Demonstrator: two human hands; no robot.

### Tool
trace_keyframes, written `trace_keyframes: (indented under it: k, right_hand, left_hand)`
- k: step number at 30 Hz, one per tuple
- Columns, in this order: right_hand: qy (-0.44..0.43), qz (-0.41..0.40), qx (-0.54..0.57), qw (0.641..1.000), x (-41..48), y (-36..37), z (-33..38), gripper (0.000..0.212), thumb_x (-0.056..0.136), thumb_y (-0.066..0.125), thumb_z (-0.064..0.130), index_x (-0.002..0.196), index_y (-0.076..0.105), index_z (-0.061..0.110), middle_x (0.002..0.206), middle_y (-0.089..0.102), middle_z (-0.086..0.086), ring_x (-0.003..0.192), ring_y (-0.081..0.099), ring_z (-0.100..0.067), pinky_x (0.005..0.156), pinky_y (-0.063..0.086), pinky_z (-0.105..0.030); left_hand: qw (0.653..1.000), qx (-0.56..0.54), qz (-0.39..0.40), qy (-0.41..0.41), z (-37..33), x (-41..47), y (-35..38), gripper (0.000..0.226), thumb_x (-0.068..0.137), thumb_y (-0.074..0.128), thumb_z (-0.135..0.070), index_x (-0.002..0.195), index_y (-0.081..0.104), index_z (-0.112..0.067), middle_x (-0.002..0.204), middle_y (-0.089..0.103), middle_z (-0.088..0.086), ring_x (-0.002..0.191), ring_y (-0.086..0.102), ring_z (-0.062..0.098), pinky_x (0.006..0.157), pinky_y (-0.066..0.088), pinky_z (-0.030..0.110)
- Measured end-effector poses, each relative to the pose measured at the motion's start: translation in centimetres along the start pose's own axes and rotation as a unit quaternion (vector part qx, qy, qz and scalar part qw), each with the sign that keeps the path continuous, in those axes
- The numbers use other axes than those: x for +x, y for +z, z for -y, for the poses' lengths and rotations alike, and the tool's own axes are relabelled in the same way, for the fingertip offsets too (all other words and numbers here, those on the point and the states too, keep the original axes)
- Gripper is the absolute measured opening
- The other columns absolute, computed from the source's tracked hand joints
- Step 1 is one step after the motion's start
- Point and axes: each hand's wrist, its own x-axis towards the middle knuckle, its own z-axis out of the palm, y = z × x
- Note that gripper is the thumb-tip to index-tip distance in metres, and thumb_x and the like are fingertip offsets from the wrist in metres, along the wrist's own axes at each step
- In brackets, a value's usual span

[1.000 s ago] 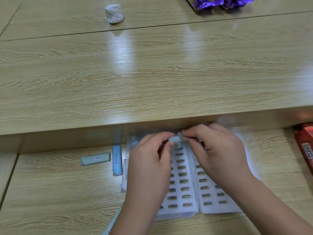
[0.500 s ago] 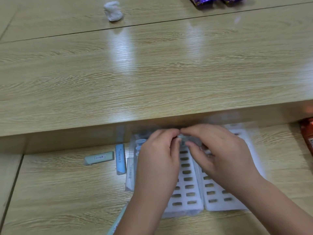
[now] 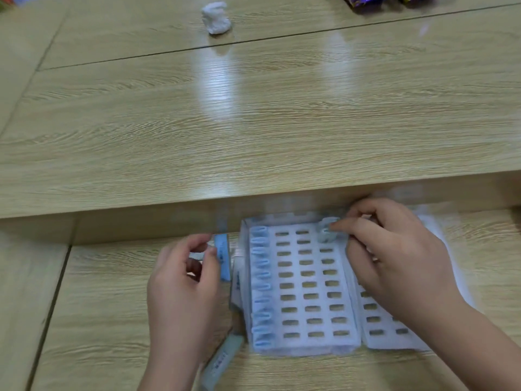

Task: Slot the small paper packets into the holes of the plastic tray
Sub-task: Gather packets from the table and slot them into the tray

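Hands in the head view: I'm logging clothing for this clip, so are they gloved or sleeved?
No. The left hand and right hand are bare, ungloved; no sleeve, watch or bracelet shows down to the frame edge. Blur hides any ring.

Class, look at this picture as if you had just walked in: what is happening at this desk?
A person is filling a white plastic tray with small paper packets. The right hand holds a pale packet at the far hole of the fourth column. The left hand is at a blue packet lying on the table left of the tray; whether it grips it is unclear. The tray's left column of packets looks full; most other holes are empty.
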Motion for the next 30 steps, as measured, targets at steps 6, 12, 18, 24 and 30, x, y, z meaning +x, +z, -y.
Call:
trace_keyframes:
  k: [6, 12, 18, 24, 30]
  right_hand:
    - [-0.003, -0.029, 0.076, 0.997, 0.9, 0.6, 6.9, 0.023, 0.088, 0.06, 0.011, 0.105, 0.075, 0.016, 0.098, 0.067, 0.003, 0.084, 0.058, -0.021, 0.063, 0.046, -0.033]
    - [-0.017, 0.138, -0.006, 0.99, 3.7, 4.3, 16.2, 0.016, 0.085, 0.057, 0.032, 0.098, 0.065, 0.026, 0.085, 0.066, 0.008, 0.079, 0.061, -0.019, 0.056, 0.047, -0.03]
    - [0.071, 0.293, -0.197, 0.933, 4.7, 9.6, 19.1, 0.007, 0.063, 0.068, 0.017, 0.069, 0.069, 0.014, 0.06, 0.062, -0.003, 0.055, 0.062, -0.02, 0.049, 0.021, -0.025]
    - [0.036, 0.291, -0.293, 0.91, 4.4, 11.2, 20.7, 0.066, 0.076, 0.02, 0.007, 0.135, 0.048, 0.009, 0.113, 0.065, -0.013, 0.102, 0.061, -0.03, 0.065, 0.034, -0.032]
    - [0.076, 0.29, -0.177, 0.937, 4.4, 11.0, 22.3, 0.036, 0.065, 0.062, 0.002, 0.097, 0.061, 0.019, 0.08, 0.06, -0.004, 0.07, 0.061, -0.025, 0.05, 0.03, -0.03]
  left_hand:
    - [0.985, 0.166, 0.045, 0.003, 4.7, 1.4, -1.8, 0.037, 0.088, 0.067, -0.019, 0.125, 0.066, -0.021, 0.123, 0.05, 0.004, 0.088, 0.064, 0.026, 0.077, 0.051, 0.037]
    - [0.972, 0.219, 0.073, 0.038, 6.4, 2.6, -2.6, 0.032, 0.088, 0.064, -0.025, 0.12, 0.067, -0.028, 0.124, 0.054, 0.0, 0.106, 0.06, 0.026, 0.071, 0.051, 0.038]
    - [0.985, 0.159, 0.062, 0.011, 9.4, 3.6, -5.5, 0.016, 0.086, 0.07, -0.027, 0.101, 0.065, -0.025, 0.105, 0.056, -0.008, 0.088, 0.058, 0.015, 0.066, 0.044, 0.031]
    - [0.997, 0.003, 0.045, -0.057, 11.9, 3.9, -8.4, 0.022, 0.083, 0.074, -0.017, 0.081, 0.059, -0.033, 0.081, 0.066, -0.015, 0.077, 0.063, 0.006, 0.068, 0.051, 0.035]
    - [0.977, -0.192, 0.023, -0.088, 12.0, 3.4, -10.7, 0.023, 0.084, 0.077, -0.009, 0.086, 0.071, -0.031, 0.081, 0.072, -0.006, 0.067, 0.064, 0.008, 0.062, 0.05, 0.021]
